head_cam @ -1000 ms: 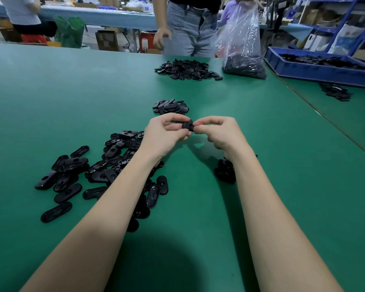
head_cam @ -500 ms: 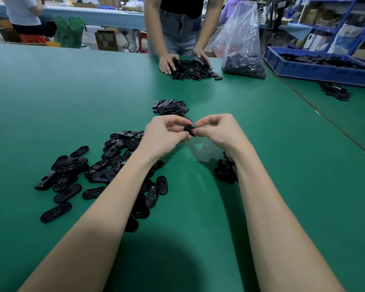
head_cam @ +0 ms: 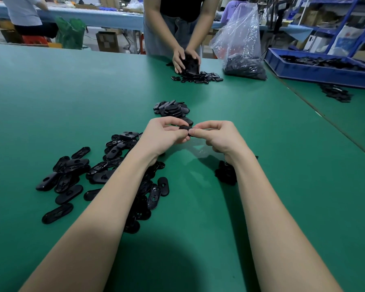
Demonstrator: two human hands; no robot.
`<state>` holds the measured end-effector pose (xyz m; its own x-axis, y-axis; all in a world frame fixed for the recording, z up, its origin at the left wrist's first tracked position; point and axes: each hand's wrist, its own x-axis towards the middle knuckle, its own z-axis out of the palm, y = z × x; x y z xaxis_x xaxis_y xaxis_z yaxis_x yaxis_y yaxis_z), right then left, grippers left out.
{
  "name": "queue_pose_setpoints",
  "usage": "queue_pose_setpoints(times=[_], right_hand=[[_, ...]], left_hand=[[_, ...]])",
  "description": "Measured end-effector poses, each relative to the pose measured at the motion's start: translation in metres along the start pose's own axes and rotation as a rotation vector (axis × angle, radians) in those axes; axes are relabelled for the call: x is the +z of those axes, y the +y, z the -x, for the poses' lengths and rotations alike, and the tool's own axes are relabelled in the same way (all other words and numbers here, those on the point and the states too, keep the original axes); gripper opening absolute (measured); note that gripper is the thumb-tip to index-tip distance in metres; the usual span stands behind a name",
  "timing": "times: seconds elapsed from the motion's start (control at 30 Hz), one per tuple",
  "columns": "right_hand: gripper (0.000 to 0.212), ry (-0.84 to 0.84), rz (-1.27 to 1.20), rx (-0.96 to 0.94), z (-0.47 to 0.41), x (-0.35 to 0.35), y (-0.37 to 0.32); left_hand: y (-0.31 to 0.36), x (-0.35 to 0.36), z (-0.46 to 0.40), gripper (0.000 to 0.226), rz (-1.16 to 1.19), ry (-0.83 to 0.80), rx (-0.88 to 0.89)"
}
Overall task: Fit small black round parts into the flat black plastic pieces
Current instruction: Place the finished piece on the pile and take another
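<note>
Our left hand (head_cam: 165,134) pinched the flat piece (head_cam: 184,127) above the tabletop (head_cam: 272,165), and our right hand (head_cam: 216,137) pinched at its end, the round part hidden. We judged it best to brace the piece and press squarely.

Green worktop (head_cam: 51,98). Flat black pieces (head_cam: 76,175) spread loose at near left. Just beyond that spread, toward centre, a small heap (head_cam: 171,109); right of the spread, a low dark clump of small parts (head_cam: 226,173). Far edge: another pile (head_cam: 200,76), clear bag (head_cam: 240,43) beside it, blue tray (head_cam: 316,72) further right w/ more black pieces.
</note>
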<state>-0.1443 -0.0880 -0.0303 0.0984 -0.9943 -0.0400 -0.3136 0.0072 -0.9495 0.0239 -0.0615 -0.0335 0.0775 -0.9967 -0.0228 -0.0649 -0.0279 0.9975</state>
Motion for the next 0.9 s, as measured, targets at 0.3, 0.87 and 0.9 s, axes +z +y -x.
queue_pose_setpoints(times=[0.3, 0.87, 0.9], right_hand=[[0.008, 0.027, 0.094, -0.027, -0.006, 0.002, -0.004], [0.01, 0.021, 0.026, -0.062, -0.002, 0.016, 0.007], [0.009, 0.016, -0.008, -0.054, -0.001, 0.015, 0.006]], left_hand=[[-0.002, 0.002, -0.001, 0.016, 0.046, 0.015, -0.023], [-0.007, 0.0, -0.001, 0.017, -0.118, 0.072, 0.017], [-0.005, -0.003, -0.002, 0.018, -0.212, 0.062, 0.069]])
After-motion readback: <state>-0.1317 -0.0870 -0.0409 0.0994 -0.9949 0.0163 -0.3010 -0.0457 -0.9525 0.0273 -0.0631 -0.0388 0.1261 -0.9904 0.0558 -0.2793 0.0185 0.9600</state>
